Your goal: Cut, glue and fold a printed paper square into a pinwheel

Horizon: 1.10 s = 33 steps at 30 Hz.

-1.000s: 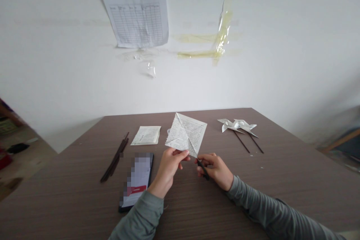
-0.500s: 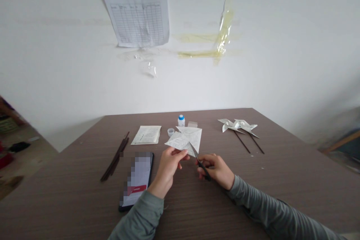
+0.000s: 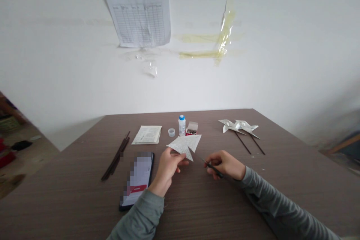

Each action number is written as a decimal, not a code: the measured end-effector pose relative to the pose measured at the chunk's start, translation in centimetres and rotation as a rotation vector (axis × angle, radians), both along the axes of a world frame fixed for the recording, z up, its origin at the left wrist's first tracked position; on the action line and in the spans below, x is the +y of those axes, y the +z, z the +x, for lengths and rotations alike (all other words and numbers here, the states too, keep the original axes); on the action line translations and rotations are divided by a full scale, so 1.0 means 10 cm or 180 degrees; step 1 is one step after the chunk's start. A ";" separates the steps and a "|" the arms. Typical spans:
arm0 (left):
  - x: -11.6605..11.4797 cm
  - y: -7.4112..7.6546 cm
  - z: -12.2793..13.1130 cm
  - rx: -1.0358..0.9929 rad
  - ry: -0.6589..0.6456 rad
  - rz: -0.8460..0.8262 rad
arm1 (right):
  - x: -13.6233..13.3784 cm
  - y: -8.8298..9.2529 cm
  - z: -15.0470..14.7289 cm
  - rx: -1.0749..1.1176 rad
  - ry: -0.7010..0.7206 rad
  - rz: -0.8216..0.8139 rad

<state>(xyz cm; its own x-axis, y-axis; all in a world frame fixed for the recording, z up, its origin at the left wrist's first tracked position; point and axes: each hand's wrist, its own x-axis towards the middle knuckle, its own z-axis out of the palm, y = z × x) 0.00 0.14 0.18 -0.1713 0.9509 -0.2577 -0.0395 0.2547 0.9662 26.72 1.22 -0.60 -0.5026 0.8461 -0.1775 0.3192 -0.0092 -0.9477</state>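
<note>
My left hand (image 3: 170, 167) pinches a piece of printed paper (image 3: 180, 145) between thumb and fingers, holding it above the table. A slit cut from an edge opens as a narrow gap on the paper's right side. In my right hand (image 3: 225, 164) is a pair of dark-handled scissors (image 3: 213, 167), its blades pointing up and left, apart from the paper. Beyond the paper stand a white bottle with a blue cap (image 3: 182, 125), a small clear cup (image 3: 171, 132) and a small open red box (image 3: 192, 129) with tiny items inside.
A smartphone (image 3: 137, 180) lies left of my left hand, with several dark sticks (image 3: 116, 158) beyond it. Stacked printed paper sheets (image 3: 146, 135) lie further back. Two paper pinwheels on sticks (image 3: 239, 125) rest at the back right, before the wall (image 3: 197, 86).
The scissors have come out of the paper and moved right and slightly down with my right hand. The paper has turned and tilted in my left hand, uncovering the red box and more of the bottle.
</note>
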 end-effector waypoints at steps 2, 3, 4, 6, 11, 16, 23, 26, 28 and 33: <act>0.00 0.00 0.00 0.0119 -0.0005 -0.0059 | 0.05 -0.01 0.07 -0.0098 0.0119 -0.0067; 0.00 0.00 0.00 0.0199 -0.0022 -0.0081 | 0.07 -0.01 0.10 -0.0124 0.0148 -0.0085; 0.00 0.00 0.00 0.0280 -0.0045 -0.0104 | 0.08 -0.01 0.12 -0.0140 0.0168 -0.0089; 0.00 -0.01 0.00 0.0430 -0.0073 -0.0139 | 0.09 -0.01 0.15 -0.0156 0.0204 -0.0043; 0.01 -0.03 -0.07 0.1056 -0.0010 0.0010 | 0.13 -0.01 0.22 -0.0193 0.0192 0.0204; 0.02 -0.07 -0.19 0.2766 -0.0220 0.1099 | 0.19 -0.09 0.20 -0.0386 -0.0261 0.0671; 0.05 -0.32 -0.24 0.3462 -0.1152 0.1476 | 0.21 -0.20 0.11 -0.0473 -0.0750 0.1323; 0.04 -0.39 -0.28 0.3323 -0.1265 0.1554 | 0.24 -0.23 0.07 -0.0599 -0.0924 0.1531; 0.03 -0.40 -0.31 0.3216 -0.1352 0.1633 | 0.26 -0.25 0.03 -0.0751 -0.1014 0.1730; -0.01 -0.39 -0.31 0.3208 -0.1565 0.1774 | 0.26 -0.30 -0.13 -0.1574 -0.1026 0.2162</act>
